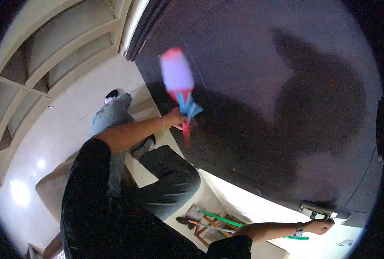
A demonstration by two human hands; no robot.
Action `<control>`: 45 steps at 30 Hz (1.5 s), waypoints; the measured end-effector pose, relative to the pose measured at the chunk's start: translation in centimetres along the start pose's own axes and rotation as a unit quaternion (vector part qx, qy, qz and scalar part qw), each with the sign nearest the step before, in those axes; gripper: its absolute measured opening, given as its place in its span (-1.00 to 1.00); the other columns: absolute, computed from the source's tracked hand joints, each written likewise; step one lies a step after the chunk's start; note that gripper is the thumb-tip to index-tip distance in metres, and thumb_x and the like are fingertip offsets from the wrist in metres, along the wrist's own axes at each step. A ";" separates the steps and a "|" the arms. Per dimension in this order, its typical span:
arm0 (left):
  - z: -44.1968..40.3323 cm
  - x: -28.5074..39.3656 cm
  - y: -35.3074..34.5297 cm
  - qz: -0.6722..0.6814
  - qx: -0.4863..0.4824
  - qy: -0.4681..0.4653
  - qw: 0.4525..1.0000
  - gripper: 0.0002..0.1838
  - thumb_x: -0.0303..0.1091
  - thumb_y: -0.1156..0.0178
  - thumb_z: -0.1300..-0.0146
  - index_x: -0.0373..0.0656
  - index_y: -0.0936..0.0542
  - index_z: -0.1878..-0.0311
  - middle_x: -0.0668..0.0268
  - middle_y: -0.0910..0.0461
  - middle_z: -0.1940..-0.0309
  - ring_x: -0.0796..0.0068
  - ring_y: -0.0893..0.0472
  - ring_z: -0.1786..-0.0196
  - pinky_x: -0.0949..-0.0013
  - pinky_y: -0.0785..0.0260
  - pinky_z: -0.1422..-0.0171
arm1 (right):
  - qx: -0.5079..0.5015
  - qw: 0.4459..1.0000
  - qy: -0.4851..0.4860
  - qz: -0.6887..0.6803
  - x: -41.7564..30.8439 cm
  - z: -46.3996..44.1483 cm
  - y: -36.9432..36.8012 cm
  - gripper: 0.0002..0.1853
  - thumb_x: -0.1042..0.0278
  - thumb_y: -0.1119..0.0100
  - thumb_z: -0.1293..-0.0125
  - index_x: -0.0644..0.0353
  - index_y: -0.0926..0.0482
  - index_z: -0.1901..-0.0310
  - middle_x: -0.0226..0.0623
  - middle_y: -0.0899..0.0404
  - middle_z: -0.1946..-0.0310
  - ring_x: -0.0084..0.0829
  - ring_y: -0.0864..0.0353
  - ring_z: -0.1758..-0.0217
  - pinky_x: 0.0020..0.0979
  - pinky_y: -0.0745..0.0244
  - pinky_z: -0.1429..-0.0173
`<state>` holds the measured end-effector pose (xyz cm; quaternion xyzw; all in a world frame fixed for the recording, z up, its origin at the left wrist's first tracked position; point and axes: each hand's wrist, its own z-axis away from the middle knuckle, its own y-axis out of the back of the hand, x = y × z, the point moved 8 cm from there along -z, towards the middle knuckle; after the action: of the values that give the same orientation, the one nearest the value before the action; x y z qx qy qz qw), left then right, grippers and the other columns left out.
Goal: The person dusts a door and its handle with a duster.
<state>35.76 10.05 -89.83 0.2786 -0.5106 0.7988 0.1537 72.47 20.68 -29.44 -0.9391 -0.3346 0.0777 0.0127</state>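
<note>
My left hand [174,117] is closed round the narrow end of a pale item [177,75] with red ends, blurred by motion. Blue material [189,105] fans out beside my fingers, and red strands [186,129] hang below them. The item is over a large dark surface [243,56]. Far off at the lower right, my right hand [320,226] has its fingers curled at the edge of a small silver and dark fixture [323,212], beside the dark surface's corner. What exactly the fingers grip there is too small to tell.
Jeans-clad legs and a shoe [111,98] show at the left, near black-trousered legs [170,172]. Pale shelving [56,56] curves along the upper left. Below the dark surface lie a green stick [222,218], a brush head [194,213] and a wooden frame [200,233].
</note>
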 end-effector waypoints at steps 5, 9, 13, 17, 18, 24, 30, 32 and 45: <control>2.9 0.0 -2.6 -0.404 -0.001 -0.006 0.915 -0.67 -0.28 0.00 -0.10 -0.19 -0.42 0.07 0.14 -0.48 0.26 0.41 -0.50 0.36 0.36 -0.44 0.31 | -0.023 1.000 0.015 0.008 1.0 -0.6 -0.3 -0.53 0.08 0.23 -0.27 0.41 -0.49 0.20 -0.06 -0.52 0.32 -0.29 -0.51 0.30 -0.35 -0.43 0.22; 3.1 -1.9 -1.3 -0.252 0.053 -0.032 0.966 -0.76 -0.25 -0.01 -0.14 -0.17 -0.45 0.19 0.26 -0.48 0.36 0.45 -0.47 0.45 0.39 -0.41 0.37 | -0.050 0.999 -0.004 -0.019 2.0 -1.0 -0.8 -0.54 0.12 0.24 -0.28 0.42 -0.51 0.25 -0.08 -0.53 0.38 -0.34 -0.53 0.37 -0.40 -0.46 0.31; -1.1 -3.9 2.5 -0.141 0.099 -0.087 0.981 -0.78 -0.27 -0.09 -0.05 -0.15 -0.45 0.25 0.21 -0.49 0.45 0.35 -0.54 0.48 0.28 -0.52 0.44 | -0.068 0.997 0.009 -0.031 -0.5 0.0 -0.4 -0.54 0.12 0.26 -0.29 0.40 -0.46 0.13 -0.04 -0.51 0.23 -0.28 -0.52 0.22 -0.37 -0.43 0.16; -1.8 -2.2 0.6 -0.522 0.180 -0.292 0.781 -0.83 -0.33 -0.06 -0.07 -0.14 -0.45 0.27 0.16 -0.52 0.49 0.23 -0.56 0.45 0.29 -0.51 0.47 | -0.079 0.994 -0.034 -0.069 -0.3 0.2 -0.5 -0.52 0.09 0.22 -0.27 0.41 -0.44 0.09 -0.01 -0.45 0.11 -0.23 -0.46 0.08 -0.38 -0.36 0.02; -2.8 -2.8 0.3 -0.518 0.177 -0.296 0.783 -0.83 -0.33 -0.06 -0.07 -0.14 -0.45 0.27 0.16 -0.52 0.49 0.23 -0.56 0.45 0.29 -0.51 0.47 | -0.081 0.995 -0.017 -0.047 -0.8 0.2 -0.4 -0.53 0.10 0.22 -0.27 0.41 -0.43 0.08 -0.01 -0.44 0.10 -0.24 -0.46 0.08 -0.40 -0.36 0.02; -2.3 -6.7 0.0 -0.016 0.186 -0.052 0.981 -0.84 -0.36 -0.05 -0.07 -0.17 -0.45 0.28 0.13 -0.52 0.48 0.19 -0.57 0.38 0.28 -0.51 0.40 | -0.050 0.999 -0.003 -0.021 -0.9 0.0 -0.3 -0.53 0.10 0.23 -0.27 0.40 -0.46 0.11 -0.02 -0.45 0.11 -0.23 -0.47 0.10 -0.36 -0.36 0.06; -4.0 -5.1 -0.5 -0.323 0.159 -0.057 0.931 -0.81 -0.33 -0.05 -0.07 -0.14 -0.44 0.23 0.25 -0.45 0.33 0.25 -0.52 0.29 0.16 -0.52 0.34 | -0.059 0.997 -0.041 -0.028 -1.3 0.5 -0.2 -0.53 0.09 0.23 -0.28 0.41 -0.46 0.12 -0.04 -0.49 0.19 -0.32 -0.50 0.21 -0.41 -0.42 0.17; -3.4 -6.4 -1.0 -0.286 0.138 0.040 0.947 -0.79 -0.33 -0.05 -0.08 -0.11 -0.44 0.20 0.28 -0.43 0.27 0.27 -0.50 0.25 0.14 -0.52 0.32 | -0.050 0.998 -0.016 -0.045 -0.6 0.3 -0.3 -0.54 0.10 0.23 -0.28 0.39 -0.47 0.13 -0.07 -0.50 0.22 -0.35 -0.50 0.23 -0.42 -0.43 0.20; -5.2 -9.0 -0.4 -0.072 0.130 -0.003 0.989 -0.80 -0.31 -0.05 -0.08 -0.16 -0.44 0.23 0.22 -0.44 0.32 0.27 -0.51 0.28 0.10 -0.51 0.32 | -0.034 0.999 -0.014 -0.038 0.3 -0.2 -0.4 -0.56 0.17 0.26 -0.29 0.44 -0.44 0.11 -0.03 -0.48 0.24 -0.32 -0.52 0.27 -0.42 -0.50 0.24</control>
<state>41.64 15.29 -96.60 0.3344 -0.3816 0.8444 0.1720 72.51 21.19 -29.28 -0.9244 -0.3727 0.0783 -0.0210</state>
